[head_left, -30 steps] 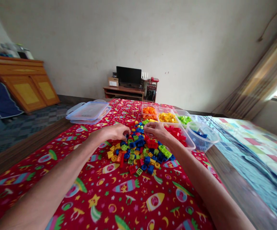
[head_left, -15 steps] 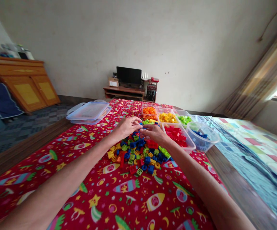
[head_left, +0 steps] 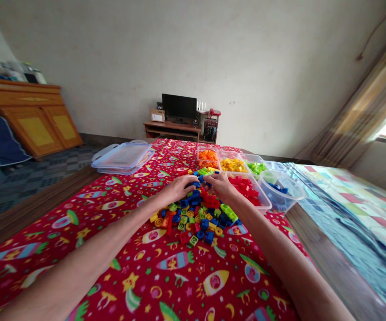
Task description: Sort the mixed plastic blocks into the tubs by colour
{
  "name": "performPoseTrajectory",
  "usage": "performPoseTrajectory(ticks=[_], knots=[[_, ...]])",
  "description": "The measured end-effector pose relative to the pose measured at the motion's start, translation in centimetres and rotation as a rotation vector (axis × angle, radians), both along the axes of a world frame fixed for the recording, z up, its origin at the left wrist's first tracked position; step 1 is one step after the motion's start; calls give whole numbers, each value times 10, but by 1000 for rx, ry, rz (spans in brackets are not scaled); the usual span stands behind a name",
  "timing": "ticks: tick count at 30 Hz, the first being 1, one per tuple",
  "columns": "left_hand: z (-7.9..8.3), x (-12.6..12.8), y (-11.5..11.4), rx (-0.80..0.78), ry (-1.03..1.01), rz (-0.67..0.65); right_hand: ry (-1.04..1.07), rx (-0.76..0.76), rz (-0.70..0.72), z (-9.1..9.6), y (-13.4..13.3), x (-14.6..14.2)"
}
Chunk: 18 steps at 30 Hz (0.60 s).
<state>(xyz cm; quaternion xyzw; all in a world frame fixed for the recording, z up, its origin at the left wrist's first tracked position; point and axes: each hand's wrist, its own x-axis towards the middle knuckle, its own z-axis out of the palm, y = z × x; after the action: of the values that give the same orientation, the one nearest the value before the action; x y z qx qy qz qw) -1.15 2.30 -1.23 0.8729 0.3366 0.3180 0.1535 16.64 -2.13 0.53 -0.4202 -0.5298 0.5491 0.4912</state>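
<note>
One red rocket-print cloth [head_left: 146, 263] covers the bench [head_left: 46, 207] before you, and on it a loose heap of plastic bricks [head_left: 198, 211] spreads beneath your hands, most of it on your side of them, a little beyond your fingertips. A clear box of red bricks [head_left: 264, 207] stands just right of your right grip [head_left: 222, 185]; that grip bends inward, fingertips close together beside a blue brick [head_left: 207, 183]. Your left grip [head_left: 178, 188] is partly curled, a narrow gap between thumb and fingers, over blue pieces. Whether either pinches a brick, I cannot tell. The heap mixes blue, red, yellow, orange and lime, tumbled at all angles, with small round pieces such as a yellow ring [head_left: 219, 232] near its front edge.
</note>
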Motion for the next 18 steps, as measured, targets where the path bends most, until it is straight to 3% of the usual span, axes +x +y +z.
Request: performPoseTrajectory(ticks=[2,5,8,12,18], knots=[[-4,1,1,-1,11,13,38,-57,-14,1,0,1],[-1,-1,3,-10,-34,133,98,-122,-58,3,0,0],[7,-4,4,-133,-179,164,160,-173,-92,5,0,-2],[18,-6,-2,-324,-351,100,229,-234,-87,9,-3,-7],[28,9,-21,-193,-285,-78,290,-191,29,11,-9,-11]])
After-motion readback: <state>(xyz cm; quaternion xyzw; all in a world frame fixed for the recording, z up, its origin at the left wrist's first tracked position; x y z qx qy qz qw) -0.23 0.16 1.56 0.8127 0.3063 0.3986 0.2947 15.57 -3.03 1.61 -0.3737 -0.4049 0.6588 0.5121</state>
